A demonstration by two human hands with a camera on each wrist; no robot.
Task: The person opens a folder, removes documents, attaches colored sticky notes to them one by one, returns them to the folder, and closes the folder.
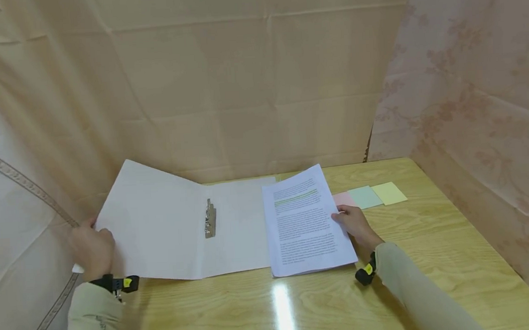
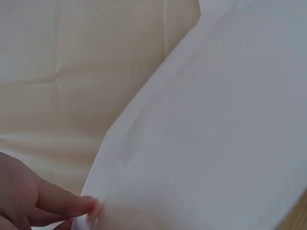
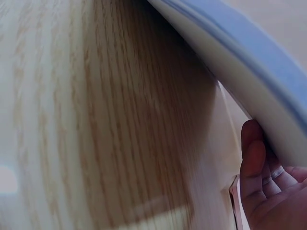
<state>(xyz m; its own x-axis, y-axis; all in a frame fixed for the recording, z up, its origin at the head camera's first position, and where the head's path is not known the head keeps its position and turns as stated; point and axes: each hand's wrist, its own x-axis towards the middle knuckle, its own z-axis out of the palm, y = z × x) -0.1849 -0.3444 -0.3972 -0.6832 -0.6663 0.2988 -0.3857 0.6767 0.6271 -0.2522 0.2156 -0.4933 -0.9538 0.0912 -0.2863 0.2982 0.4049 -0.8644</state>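
A white folder (image 1: 155, 225) lies spread out on the table, its left cover raised at a slant. Near its spine sits a metal clip (image 1: 210, 218). My left hand (image 1: 91, 249) pinches the outer edge of that cover, thumb on the inner face in the left wrist view. My right hand (image 1: 357, 225) grips the right edge of a stack of printed papers (image 1: 308, 232), which overlaps the folder's right side. On the top sheet one line is marked green. In the right wrist view, the stack's edge (image 3: 249, 57) is lifted off the table, with fingers (image 3: 253, 148) beneath.
Pink (image 1: 344, 198), green (image 1: 365, 197) and yellow (image 1: 389, 193) paper squares lie in an overlapping row right of the stack. The wooden table (image 1: 218, 312) ends at a beige cloth (image 1: 242, 86) behind, and a patterned cloth (image 1: 490, 98) hangs on the right.
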